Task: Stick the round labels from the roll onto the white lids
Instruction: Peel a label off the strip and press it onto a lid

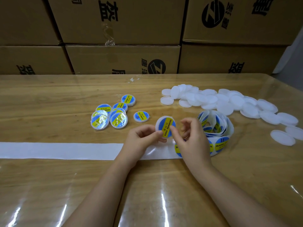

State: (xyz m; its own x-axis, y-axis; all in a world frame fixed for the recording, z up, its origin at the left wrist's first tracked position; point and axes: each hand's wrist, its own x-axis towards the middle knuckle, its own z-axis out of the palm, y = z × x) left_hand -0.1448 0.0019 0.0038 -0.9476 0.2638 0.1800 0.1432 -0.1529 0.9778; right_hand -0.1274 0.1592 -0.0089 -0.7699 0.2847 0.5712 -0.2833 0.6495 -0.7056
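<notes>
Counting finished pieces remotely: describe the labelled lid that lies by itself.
On the wooden table, find the cluster of labelled lids left of centre. Just right of its near half lies the lone labelled lid, flat, well clear of the bunched others.

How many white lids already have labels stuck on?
9 labelled white round lids: one between left hand and right hand, one alone beside it, seven clustered left, overlapping, so some may be hidden.

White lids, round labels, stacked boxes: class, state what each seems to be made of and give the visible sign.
White lids: probably plastic, matt and slightly translucent; moulded raised rims.
Round labels: glossy printed paper or film, cannot tell which; the ones already stuck on glint.
Boxes: brown cardboard, matt; folded flaps, printed marks, clear tape on a seam.
</notes>
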